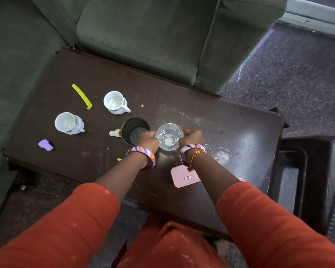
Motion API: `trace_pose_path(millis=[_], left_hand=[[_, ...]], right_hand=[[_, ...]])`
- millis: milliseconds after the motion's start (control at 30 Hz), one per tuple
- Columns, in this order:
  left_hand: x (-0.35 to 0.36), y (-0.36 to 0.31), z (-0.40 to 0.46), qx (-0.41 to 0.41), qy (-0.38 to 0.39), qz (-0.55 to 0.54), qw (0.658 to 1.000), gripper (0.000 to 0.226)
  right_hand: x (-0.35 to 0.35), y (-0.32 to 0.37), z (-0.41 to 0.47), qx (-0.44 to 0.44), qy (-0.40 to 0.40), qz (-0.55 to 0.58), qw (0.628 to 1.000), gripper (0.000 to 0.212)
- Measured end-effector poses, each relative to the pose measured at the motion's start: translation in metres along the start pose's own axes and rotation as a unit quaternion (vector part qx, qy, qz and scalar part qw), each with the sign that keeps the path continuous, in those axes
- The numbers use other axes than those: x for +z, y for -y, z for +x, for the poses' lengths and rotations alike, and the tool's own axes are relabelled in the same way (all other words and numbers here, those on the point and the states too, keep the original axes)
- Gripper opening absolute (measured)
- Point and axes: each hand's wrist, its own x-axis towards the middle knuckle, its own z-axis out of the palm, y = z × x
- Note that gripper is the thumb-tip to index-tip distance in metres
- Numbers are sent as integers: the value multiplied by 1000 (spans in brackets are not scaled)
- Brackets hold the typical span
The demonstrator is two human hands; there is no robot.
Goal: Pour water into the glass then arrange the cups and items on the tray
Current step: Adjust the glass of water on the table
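Left hand (148, 138) and right hand (191, 137) press the sides of the clear tumbler glass (169, 136), probably steadying it. 2 white ceramic cups (69, 122) stand unarranged, left of the left hand.

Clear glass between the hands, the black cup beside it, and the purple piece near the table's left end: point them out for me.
clear glass (169, 136), head view, on its see-through base inside the rim.
black cup (134, 123), head view, on the dark inner wall.
purple piece (45, 145), head view, on its top face.
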Motion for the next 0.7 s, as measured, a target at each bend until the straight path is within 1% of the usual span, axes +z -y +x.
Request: trace_pose_path(millis=[200, 300, 567, 633, 700], left_hand=[[-2, 0, 4, -11, -3, 25, 1000, 32], [0, 0, 4, -18, 1, 31, 999, 29], [0, -3, 4, -30, 10, 101, 994, 29], [0, -7, 0, -26, 9, 139, 990, 28], [-1, -14, -8, -23, -4, 208, 978, 27]], right_hand=[[-1, 4, 1, 5, 18, -1, 1000, 43], [-1, 4, -1, 6, 11, 0, 1000, 41], [0, 0, -5, 26, 7, 24, 999, 40], [-1, -1, -6, 27, 15, 27, 999, 39], [-6, 0, -7, 24, 6, 15, 1000, 34]])
